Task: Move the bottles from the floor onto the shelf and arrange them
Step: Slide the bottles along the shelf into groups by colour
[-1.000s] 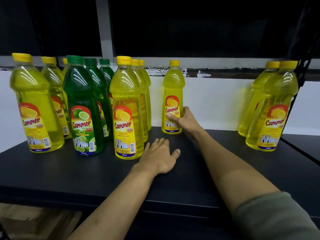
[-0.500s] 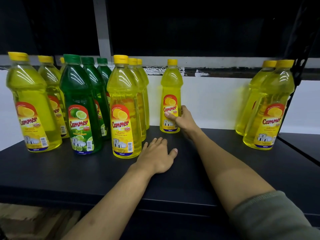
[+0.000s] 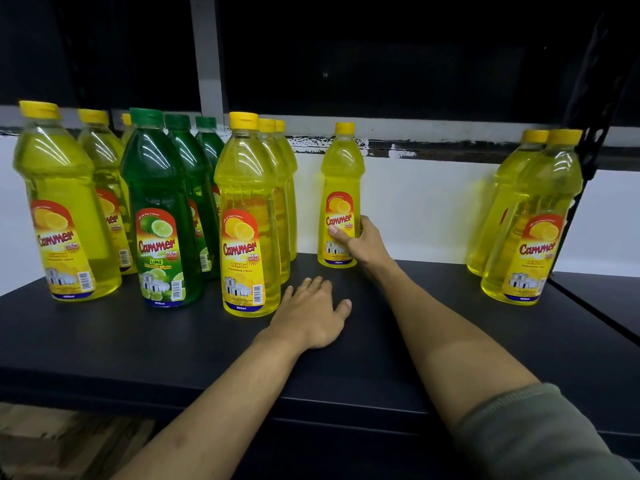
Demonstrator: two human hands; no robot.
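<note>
Lone yellow bottle (image 3: 341, 199) stands upright at shelf (image 3: 138, 341) rear, twelve o'clock. Right hand (image 3: 363, 242) wraps its base. Left hand (image 3: 311, 317) rests flat, empty. Filled rows (image 3: 162, 209) at ten, pair (image 3: 533, 220) at two. Placement looks mid-way; floor stock unseen.

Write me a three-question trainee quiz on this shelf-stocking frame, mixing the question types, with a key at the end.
1. True or false: the right hand grips the lone yellow bottle standing at the back of the shelf.
2. What colour are the bottles in the second row from the left? A) green B) yellow C) red
3. Fill in: the left hand lies flat on the ____, holding nothing.

Key: 1 true; 2 A; 3 shelf
</note>
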